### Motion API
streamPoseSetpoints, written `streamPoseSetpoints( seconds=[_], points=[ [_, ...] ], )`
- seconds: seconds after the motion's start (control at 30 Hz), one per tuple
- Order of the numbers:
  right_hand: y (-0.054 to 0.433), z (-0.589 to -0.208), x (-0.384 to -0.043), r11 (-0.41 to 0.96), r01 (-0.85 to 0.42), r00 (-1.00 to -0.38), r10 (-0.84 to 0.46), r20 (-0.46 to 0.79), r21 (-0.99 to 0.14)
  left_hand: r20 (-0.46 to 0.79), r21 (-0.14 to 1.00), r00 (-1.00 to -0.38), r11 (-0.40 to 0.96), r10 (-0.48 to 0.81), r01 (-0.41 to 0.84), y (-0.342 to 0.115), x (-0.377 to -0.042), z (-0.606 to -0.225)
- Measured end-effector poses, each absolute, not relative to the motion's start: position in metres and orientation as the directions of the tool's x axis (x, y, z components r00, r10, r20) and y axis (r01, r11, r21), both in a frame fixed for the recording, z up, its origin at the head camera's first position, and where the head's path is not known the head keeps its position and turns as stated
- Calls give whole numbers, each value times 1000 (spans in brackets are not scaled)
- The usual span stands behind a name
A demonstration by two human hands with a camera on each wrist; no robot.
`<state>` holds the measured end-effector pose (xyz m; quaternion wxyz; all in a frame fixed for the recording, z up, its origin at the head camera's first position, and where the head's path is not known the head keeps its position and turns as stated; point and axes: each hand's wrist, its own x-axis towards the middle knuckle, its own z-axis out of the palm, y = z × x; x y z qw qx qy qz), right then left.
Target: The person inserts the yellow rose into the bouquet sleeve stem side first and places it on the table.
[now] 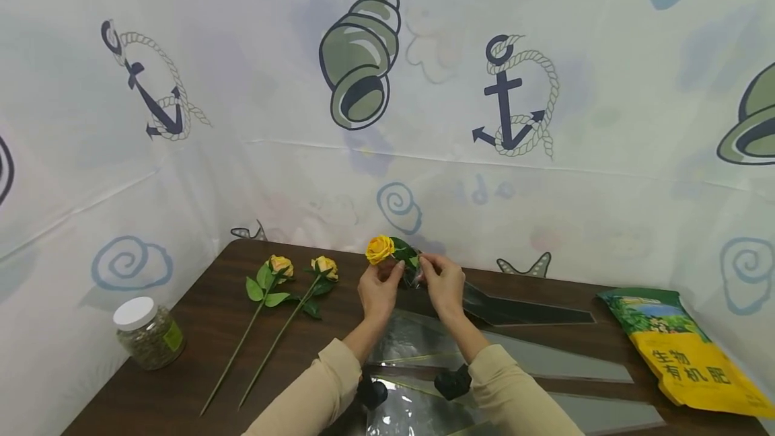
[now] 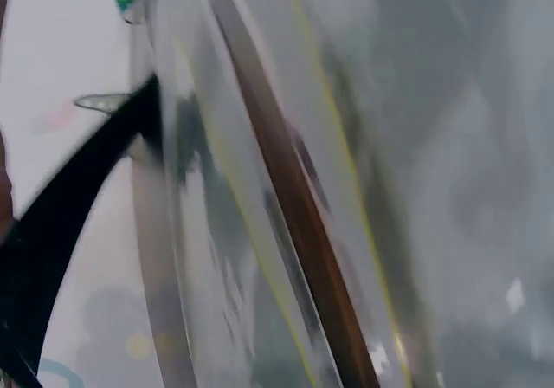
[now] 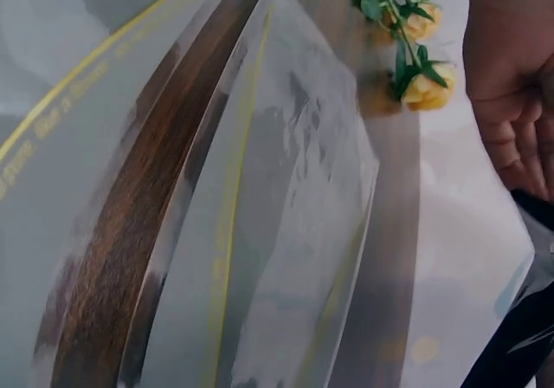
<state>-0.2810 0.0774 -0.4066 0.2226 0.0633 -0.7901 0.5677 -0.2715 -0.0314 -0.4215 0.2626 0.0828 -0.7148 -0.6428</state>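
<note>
— What are the hands working on?
— A yellow rose [image 1: 379, 249], ruffled and rounded, held up over the far side of the bench [image 1: 212, 315]. Its glossy leaves sit against crinkled clear film at the wide end of a dark sleeve [image 1: 533, 311], which tapers off to the right.
— And each grip?
— The right hand [image 1: 445, 286] pinches the film at the sleeve's mouth. The left hand [image 1: 377, 293] has thumb and fingers bent just below the bloom; I cannot tell what, if anything, is between them.
— What lies nearby?
— Flat grey sleeves [image 1: 572, 360], shiny and wedge-shaped, edged with a thin yellow line; streaked brown wood shows between them. Left, two loose roses [image 1: 325, 268] with long, thin green stems.
— Beyond those?
— A rounded clear jar [image 1: 151, 343] of coarse grains, white-lidded, and on the right a plump, creased yellow-and-green pouch [image 1: 696, 358].
</note>
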Motion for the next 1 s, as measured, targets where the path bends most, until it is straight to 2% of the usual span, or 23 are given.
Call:
streamPoseSetpoints(
  seconds=[0.13, 0.23, 0.47, 0.7, 0.83, 1.0],
  points=[
    [79, -410, -281, 338, -339, -895, 171, 411, -878, 197, 969, -846, -33, -495, 245, -27, -272, -422],
    [80, -413, -282, 331, -333, -897, 177, 405, -883, 201, 954, -827, -86, -526, 287, -26, -273, -423],
    [79, -412, -283, 340, -347, -889, 178, 422, -874, 250, 960, -796, 37, -551, 277, -26, -274, -419],
    [78, -405, -282, 343, -350, -889, 172, 425, -871, 288, 957, -813, 183, -507, 225, -22, -272, -417],
    [79, -404, -282, 319, -362, -891, 157, 426, -876, 298, 954, -817, 176, -493, 242, -20, -271, -419],
    [81, -406, -283, 326, -361, -890, 160, 427, -874, 329, 938, -798, 82, -505, 336, -21, -272, -422]
  ],
)
